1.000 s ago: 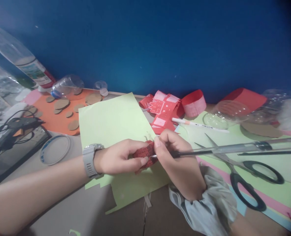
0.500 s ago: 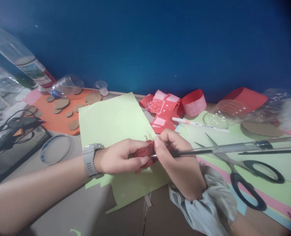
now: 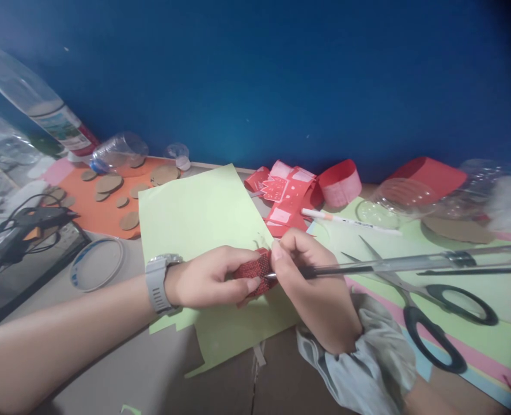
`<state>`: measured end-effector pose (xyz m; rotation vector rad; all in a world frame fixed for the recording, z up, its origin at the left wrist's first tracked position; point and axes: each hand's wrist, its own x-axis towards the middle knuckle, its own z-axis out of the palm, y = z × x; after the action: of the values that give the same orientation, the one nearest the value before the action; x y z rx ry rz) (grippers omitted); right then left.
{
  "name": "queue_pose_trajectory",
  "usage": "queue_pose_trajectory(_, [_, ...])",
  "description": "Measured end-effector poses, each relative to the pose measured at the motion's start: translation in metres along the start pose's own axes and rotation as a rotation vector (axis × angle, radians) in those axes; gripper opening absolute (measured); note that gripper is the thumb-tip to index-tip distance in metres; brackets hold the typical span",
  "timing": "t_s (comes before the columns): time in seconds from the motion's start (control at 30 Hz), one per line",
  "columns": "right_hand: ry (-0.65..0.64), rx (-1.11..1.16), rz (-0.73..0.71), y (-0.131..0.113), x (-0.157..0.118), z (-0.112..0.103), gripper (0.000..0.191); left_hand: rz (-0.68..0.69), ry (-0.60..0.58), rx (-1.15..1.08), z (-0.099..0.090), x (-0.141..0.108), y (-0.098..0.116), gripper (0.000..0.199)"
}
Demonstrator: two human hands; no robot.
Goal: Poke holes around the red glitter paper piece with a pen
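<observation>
A small red item with a dark dotted pattern (image 3: 253, 270) is pinched between the thumb and fingers of my left hand (image 3: 214, 275), which has a grey watch at the wrist. My right hand (image 3: 309, 282) is closed around a clear-barrelled pen (image 3: 393, 264) whose metal tip touches or nearly touches the red item. Under both hands lies a light green sheet (image 3: 195, 213) with a cut lower edge. The pen passes over open black-handled scissors (image 3: 411, 294) at the right.
Cardboard discs lie on orange paper (image 3: 82, 199) at the left, near a large bottle (image 3: 60, 124), a tape ring (image 3: 96, 264) and a black cabled tool (image 3: 34, 225). Red paper pieces (image 3: 292, 193), a white marker (image 3: 345, 221) and plastic cups are along the blue wall (image 3: 246, 75).
Both hands keep nearly the same pose and grip. The far end of the pen is slightly lower; the view has shifted very slightly.
</observation>
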<state>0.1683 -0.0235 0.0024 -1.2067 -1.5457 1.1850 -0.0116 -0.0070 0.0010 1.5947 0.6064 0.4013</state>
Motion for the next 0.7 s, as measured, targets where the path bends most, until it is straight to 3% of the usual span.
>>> queue_pose_trajectory(0.7, [-0.024, 0.028, -0.005, 0.0033, -0.0018, 0.0, 0.03, 0.004, 0.024, 0.003, 0.0027, -0.0001, 0.0002, 0.018])
